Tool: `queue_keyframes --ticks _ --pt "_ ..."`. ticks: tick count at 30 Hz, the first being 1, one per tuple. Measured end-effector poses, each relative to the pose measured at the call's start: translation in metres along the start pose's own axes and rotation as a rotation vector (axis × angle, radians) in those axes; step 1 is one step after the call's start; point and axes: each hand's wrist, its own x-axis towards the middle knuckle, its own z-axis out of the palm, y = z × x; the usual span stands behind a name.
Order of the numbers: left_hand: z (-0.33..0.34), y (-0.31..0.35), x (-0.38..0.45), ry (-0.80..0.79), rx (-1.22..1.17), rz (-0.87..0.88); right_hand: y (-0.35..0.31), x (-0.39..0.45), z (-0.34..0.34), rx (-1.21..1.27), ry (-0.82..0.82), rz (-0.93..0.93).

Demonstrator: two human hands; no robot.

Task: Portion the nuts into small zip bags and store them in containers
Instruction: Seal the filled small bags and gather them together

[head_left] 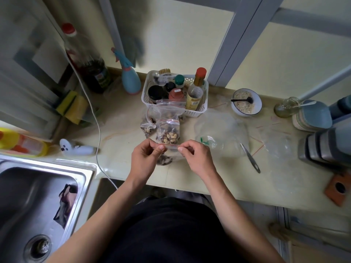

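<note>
My left hand and my right hand pinch the red-lined top edge of a small clear zip bag with dark nuts at its bottom, held just above the counter's front. Behind it stands a filled zip bag of pale and brown nuts. Two more nut bags lie further back: one at the left and one leaning on the basket. A large crumpled clear plastic bag lies to the right. Empty zip bags with red lines lie beyond it.
A white basket of bottles and jars stands behind the bags. A bowl with oats and a black spoon sits at the right, a metal tool lies on the counter, a steel sink is at the left. A white cable crosses the counter.
</note>
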Motion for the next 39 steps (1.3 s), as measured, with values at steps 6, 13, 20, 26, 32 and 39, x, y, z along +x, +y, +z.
queue_keyframes --ticks 6,13,20,26,32,39 --pt "0.007 -0.001 -0.002 0.039 0.009 0.014 0.002 -0.003 -0.005 -0.04 0.094 -0.004" --pt "0.037 0.011 -0.004 -0.014 -0.079 -0.023 0.009 -0.009 -0.021 0.256 -0.014 0.096" --pt "0.081 0.013 -0.012 -0.15 -0.011 -0.071 0.01 -0.018 -0.055 0.378 0.082 0.153" --pt "0.142 0.002 -0.029 0.086 0.151 -0.155 0.013 -0.011 -0.062 0.243 0.27 0.184" --pt "0.17 0.009 -0.037 0.37 0.345 -0.039 0.004 -0.016 -0.061 0.019 0.275 0.053" --pt "0.172 0.003 -0.04 0.456 0.426 -0.063 0.013 -0.009 -0.055 -0.029 0.229 -0.053"
